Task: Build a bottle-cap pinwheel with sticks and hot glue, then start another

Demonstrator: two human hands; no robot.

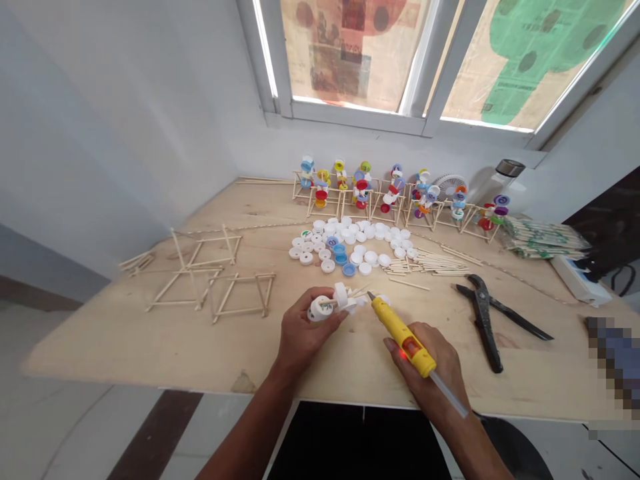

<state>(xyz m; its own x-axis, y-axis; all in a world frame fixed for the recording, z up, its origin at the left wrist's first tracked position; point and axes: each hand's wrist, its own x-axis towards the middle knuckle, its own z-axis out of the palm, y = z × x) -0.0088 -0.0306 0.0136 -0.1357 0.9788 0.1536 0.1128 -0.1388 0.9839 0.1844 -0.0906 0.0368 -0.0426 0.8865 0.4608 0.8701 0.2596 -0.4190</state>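
My left hand (306, 333) is closed around a small piece made of white bottle caps (321, 308) joined with thin wooden sticks. My right hand (434, 363) grips a yellow glue gun (400, 332), and a clear glue stick (449, 393) pokes out of its rear. The gun's nozzle points at the cap piece's right side; whether it touches is too small to tell. Just beyond my hands lie many loose white bottle caps (370, 257) with several blue caps (340, 253) among them. Loose wooden sticks (430, 261) are heaped to their right.
Stick frames (243, 293) stand at left. Finished-looking stick stands with coloured caps (361, 193) line the back, near a small fan (450, 187) and a flask (507, 172). Black-handled pliers (485, 320), stick packets (543, 237) and a power strip (580, 281) lie at right.
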